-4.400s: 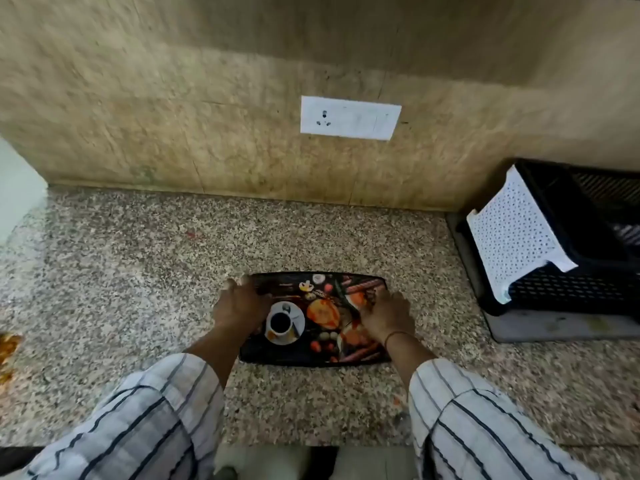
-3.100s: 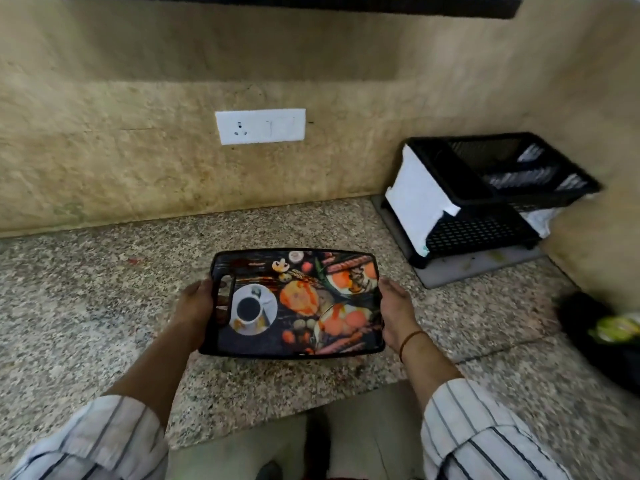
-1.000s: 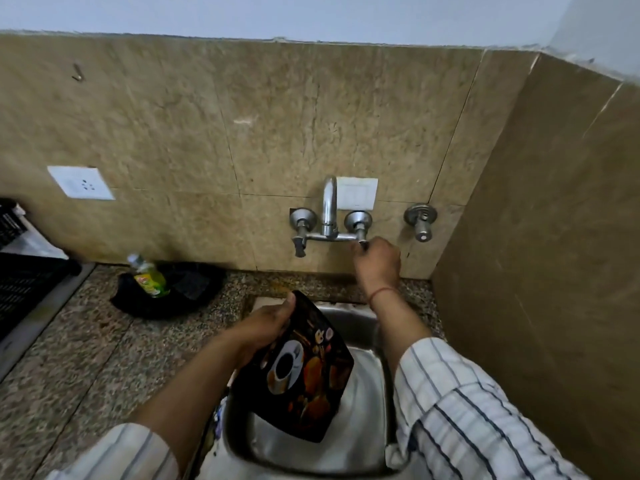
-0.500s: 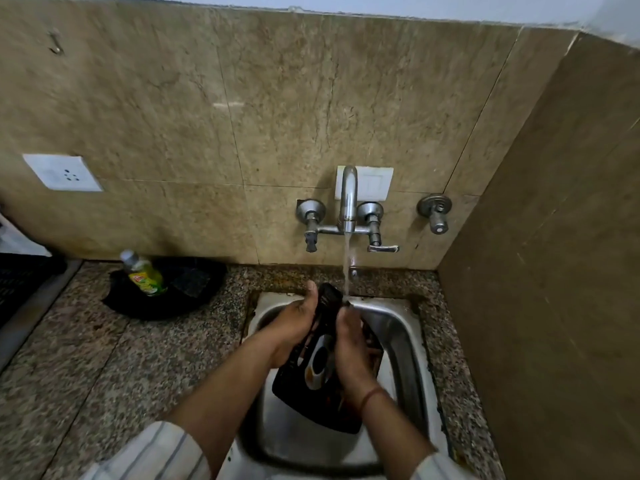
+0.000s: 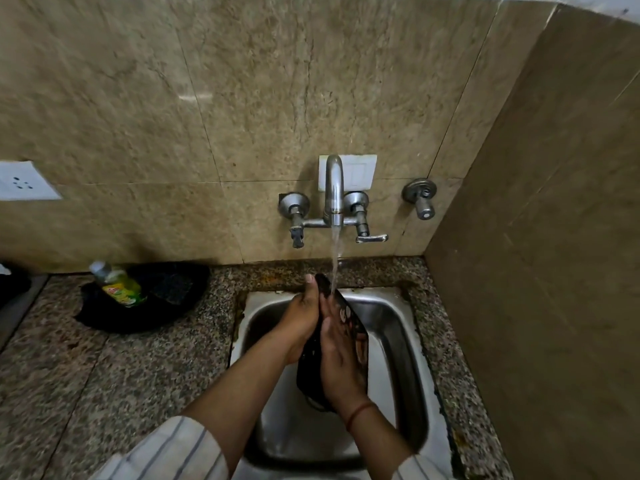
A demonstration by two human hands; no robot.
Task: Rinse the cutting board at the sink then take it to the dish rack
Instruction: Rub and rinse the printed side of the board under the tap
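The dark printed cutting board (image 5: 351,320) stands nearly on edge over the steel sink (image 5: 401,344), its top end under the running stream from the wall tap (image 5: 333,188). My left hand (image 5: 301,318) grips the board's left face near the top. My right hand (image 5: 337,362) lies flat against the board's printed face, fingers together, and hides most of it. The board's lower end shows below my right wrist. The dish rack is out of view to the left.
A black basin (image 5: 166,299) holding a green dish-soap bottle (image 5: 119,285) sits on the granite counter (image 5: 104,375) left of the sink. A side wall (image 5: 536,271) closes in the right. A spare valve (image 5: 420,199) and a socket (image 5: 24,181) are on the back wall.
The board was carried from the counter to the sink. My right hand opened the tap, then came back onto the board. Since half a second ago the board has turned more edge-on under the water.
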